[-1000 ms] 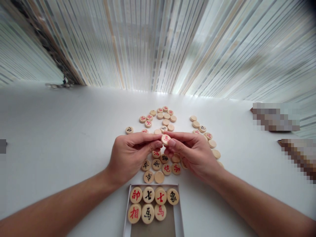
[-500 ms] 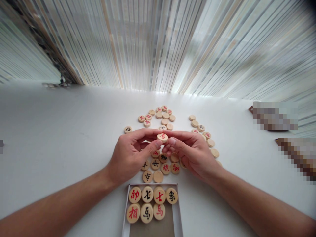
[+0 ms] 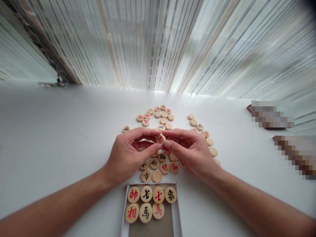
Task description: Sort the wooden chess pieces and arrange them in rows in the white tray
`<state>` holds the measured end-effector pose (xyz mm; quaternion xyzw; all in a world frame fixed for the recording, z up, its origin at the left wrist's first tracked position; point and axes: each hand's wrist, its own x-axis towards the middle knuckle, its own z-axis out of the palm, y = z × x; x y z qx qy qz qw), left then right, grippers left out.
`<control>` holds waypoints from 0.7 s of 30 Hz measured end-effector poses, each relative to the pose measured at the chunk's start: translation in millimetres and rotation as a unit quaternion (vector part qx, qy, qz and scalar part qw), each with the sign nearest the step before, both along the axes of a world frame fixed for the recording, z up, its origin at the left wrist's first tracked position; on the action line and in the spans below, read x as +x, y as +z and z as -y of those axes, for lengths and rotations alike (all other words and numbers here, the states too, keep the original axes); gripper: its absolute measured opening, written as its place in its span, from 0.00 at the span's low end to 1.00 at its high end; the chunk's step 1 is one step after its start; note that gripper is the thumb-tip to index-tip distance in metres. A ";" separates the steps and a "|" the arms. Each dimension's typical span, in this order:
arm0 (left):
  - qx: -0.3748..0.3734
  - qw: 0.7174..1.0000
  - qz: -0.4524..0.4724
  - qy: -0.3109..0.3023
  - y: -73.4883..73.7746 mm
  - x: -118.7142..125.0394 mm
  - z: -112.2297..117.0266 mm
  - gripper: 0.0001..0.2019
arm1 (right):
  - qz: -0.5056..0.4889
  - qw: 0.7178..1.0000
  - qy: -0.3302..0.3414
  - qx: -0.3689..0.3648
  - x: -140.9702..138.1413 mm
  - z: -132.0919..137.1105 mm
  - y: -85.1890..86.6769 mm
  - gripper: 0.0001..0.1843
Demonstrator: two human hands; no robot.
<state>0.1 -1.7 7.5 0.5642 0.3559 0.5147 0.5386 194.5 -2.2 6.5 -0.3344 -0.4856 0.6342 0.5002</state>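
My left hand (image 3: 128, 153) and my right hand (image 3: 191, 149) meet above the white table (image 3: 61, 138). Together they pinch one round wooden chess piece (image 3: 160, 139) with a red character, held between thumbs and fingertips of both hands. Under the hands lie several loose wooden pieces (image 3: 158, 164) marked in red or black. More pieces (image 3: 160, 115) lie farther back. Close to me an open grey box (image 3: 176, 214) holds two rows of pieces (image 3: 146, 204), face up.
A second string of pieces (image 3: 201, 130) runs along the right of my right hand. One single piece (image 3: 126, 129) lies apart at the left. Blurred brown objects (image 3: 271, 113) sit at the table's right edge. Striped curtains (image 3: 158, 42) hang behind the table.
The piece between my fingers has tipped from lying face up to a steeper tilt, and both hands have closed in slightly around it. The view has shifted a little.
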 end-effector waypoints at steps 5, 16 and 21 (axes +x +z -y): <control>0.006 1.000 -0.002 -0.001 1.4 1.2 0.6 0.15 | -0.006 1.000 0.005 0.003 -0.1 0.2 1.4 0.15; 0.027 0.999 -0.018 0.006 7.1 0.7 0.1 0.09 | 0.017 1.000 -0.004 0.017 -3.1 2.6 8.5 0.04; 0.030 0.999 -0.014 -0.009 6.4 -0.2 2.6 0.12 | -0.002 0.999 0.014 -0.035 -1.6 1.3 7.6 0.09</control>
